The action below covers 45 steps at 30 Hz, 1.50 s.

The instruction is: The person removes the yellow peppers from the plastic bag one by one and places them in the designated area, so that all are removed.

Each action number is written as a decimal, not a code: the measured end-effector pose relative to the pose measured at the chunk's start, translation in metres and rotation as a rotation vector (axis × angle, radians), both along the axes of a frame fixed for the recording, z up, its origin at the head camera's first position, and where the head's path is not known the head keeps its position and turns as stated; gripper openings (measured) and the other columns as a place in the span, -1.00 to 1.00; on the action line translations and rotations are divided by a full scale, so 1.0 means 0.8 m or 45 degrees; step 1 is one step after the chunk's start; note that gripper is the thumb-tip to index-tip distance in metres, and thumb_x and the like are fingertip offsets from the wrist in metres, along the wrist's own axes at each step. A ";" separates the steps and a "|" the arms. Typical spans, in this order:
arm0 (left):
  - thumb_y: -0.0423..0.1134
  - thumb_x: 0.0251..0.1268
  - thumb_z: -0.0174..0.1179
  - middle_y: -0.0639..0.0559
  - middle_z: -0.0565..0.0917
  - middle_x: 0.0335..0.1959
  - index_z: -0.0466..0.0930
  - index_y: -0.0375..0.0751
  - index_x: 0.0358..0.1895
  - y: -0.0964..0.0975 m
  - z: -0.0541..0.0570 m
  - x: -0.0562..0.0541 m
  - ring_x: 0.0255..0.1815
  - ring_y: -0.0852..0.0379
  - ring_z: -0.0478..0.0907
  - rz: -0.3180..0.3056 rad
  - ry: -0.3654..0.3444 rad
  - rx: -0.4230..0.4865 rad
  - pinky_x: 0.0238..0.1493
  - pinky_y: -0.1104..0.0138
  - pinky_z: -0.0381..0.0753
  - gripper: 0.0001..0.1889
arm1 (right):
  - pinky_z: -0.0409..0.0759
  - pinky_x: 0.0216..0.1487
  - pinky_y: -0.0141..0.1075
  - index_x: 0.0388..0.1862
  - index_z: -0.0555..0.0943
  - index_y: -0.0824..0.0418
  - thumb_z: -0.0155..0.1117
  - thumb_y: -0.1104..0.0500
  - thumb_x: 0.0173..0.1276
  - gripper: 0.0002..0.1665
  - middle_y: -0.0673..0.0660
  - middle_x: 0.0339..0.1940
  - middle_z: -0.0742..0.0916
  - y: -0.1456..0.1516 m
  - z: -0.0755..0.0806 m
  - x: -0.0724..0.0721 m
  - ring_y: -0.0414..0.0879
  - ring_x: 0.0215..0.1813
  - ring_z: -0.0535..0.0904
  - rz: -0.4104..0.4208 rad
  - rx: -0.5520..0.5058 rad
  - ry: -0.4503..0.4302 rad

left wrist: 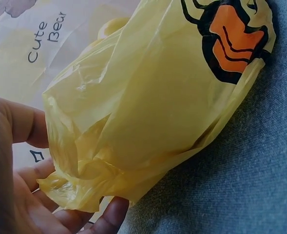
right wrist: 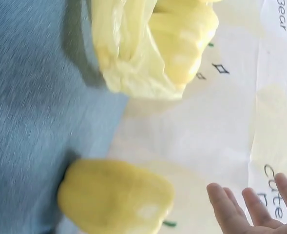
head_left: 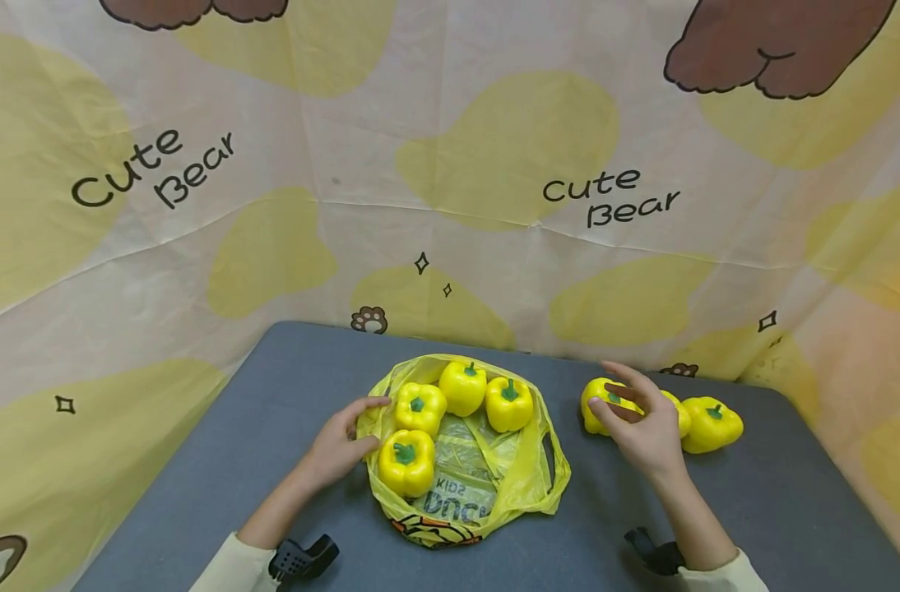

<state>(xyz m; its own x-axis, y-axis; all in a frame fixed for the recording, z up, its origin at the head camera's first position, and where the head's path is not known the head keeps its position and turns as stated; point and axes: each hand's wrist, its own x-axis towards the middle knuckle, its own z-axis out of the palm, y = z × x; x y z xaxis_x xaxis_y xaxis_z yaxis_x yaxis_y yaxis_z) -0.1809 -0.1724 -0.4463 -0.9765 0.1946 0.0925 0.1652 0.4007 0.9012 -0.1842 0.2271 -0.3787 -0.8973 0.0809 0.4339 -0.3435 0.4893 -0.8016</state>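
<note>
A yellow plastic bag [head_left: 527, 489] lies with its mouth spread wide, and several yellow bell peppers [head_left: 407, 464] with green stems sit inside it along the left and back. At the bag's left side, my left hand [head_left: 339, 448] holds the rim; the left wrist view shows its fingers curled about the crumpled plastic [left wrist: 99, 180]. My right hand [head_left: 653, 432] hovers above the row of loose peppers on the right, fingers spread and holding nothing. Nearest to it is the leftmost bell pepper [head_left: 595, 411], apart from the fingers [right wrist: 221, 204] in the right wrist view.
Two more bell peppers, one partly hidden behind my right hand and one at the right end [head_left: 712, 426], lie on the grey table [head_left: 272, 411]. Behind the table hangs a printed cloth [head_left: 480, 123] with "Cute Bear" lettering.
</note>
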 end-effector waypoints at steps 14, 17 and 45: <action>-0.45 0.08 0.13 -0.20 0.43 0.34 0.42 -0.21 0.27 0.002 0.000 0.000 0.15 -0.09 0.37 0.005 0.015 -0.005 -0.13 0.39 0.45 -0.43 | 0.62 -0.10 -0.40 0.17 0.58 0.20 0.34 0.35 0.20 -0.49 0.22 0.11 0.62 -0.042 -0.016 -0.016 -0.42 0.01 0.51 0.269 0.031 0.071; -0.45 0.09 0.12 -0.19 0.43 0.33 0.42 -0.22 0.27 0.002 0.001 0.000 0.19 -0.09 0.37 0.003 0.021 -0.007 -0.12 0.39 0.45 -0.43 | 0.66 -0.08 -0.24 0.18 0.57 0.17 0.35 0.34 0.20 -0.48 0.21 0.09 0.61 -0.051 -0.019 -0.019 -0.27 0.03 0.53 0.317 0.038 0.061; -0.46 0.09 0.15 -0.19 0.46 0.31 0.44 -0.24 0.25 0.002 0.003 0.002 0.30 -0.10 0.35 -0.006 0.052 0.002 0.08 0.19 0.47 -0.45 | 0.63 -0.09 0.03 0.15 0.59 0.14 0.47 0.06 0.10 -0.41 0.19 0.07 0.61 -0.084 -0.056 -0.050 0.14 0.04 0.58 0.293 0.375 0.005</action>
